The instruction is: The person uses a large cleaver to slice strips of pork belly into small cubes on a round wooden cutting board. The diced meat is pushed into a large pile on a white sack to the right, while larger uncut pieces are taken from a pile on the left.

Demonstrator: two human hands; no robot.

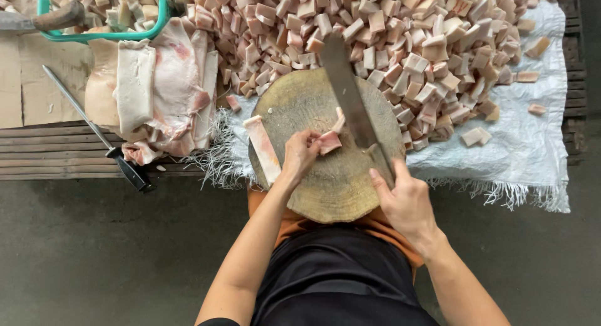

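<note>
Fingers, left: those of my left hand (300, 152) pinched shut on a small piece of pork (330, 141), pink meat with pale fat, held flat at the middle of the frame.
Fingers, right: those of my right hand (405, 199) wrapped around the handle of the cleaver (348, 96); blade long and grey, running up and left from the grip, its near edge just beside the held piece.
Chopping block (325, 182): round slice of tree trunk, pale and scored, lying under both hands at centre frame.
Strip awaiting cutting (263, 149): one long strip of fat and skin on the left rim of the block, touching my left wrist side.
Work done, by my judgement: a great heap of cut cubes (388, 38) fills the upper centre and upper right, so most of the cutting looks finished.
Work left, by my judgement: the strip on the block, the piece in hand, and a stack of whole slabs (156, 82) at upper left.
Green basket (103, 13): top left corner, more cubes inside.
Sharpening steel (94, 129): black-handled, lying slantwise at left.
Surface: white woven sheet (526, 138), frayed at its near edge, spread over dark wooden slats (50, 151); brown cardboard at far left.
Room: grey concrete floor (94, 251) across the lower frame; no walls in view.
</note>
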